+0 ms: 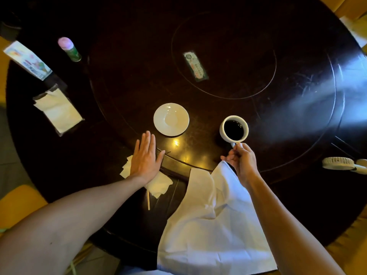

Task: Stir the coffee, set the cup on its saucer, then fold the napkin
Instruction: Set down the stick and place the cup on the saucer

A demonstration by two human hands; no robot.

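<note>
A white cup (234, 128) full of black coffee stands on the dark round table (218, 56), right of an empty white saucer (171, 119). My right hand (241, 160) pinches the cup's handle at its near side. My left hand (146, 156) lies flat, fingers spread, partly on a crumpled paper tissue (158, 184) just below the saucer. A wooden stir stick (148, 200) lies beside the tissue. A large white cloth napkin (214, 225) hangs unfolded over the table's near edge, under my right forearm.
A holder of paper napkins (58, 112) sits at the left, with a printed card (27, 60) and a pink-capped green bottle (69, 49) behind it. A small label (195, 66) lies on the centre turntable. A white hand fan (345, 164) rests at the right edge.
</note>
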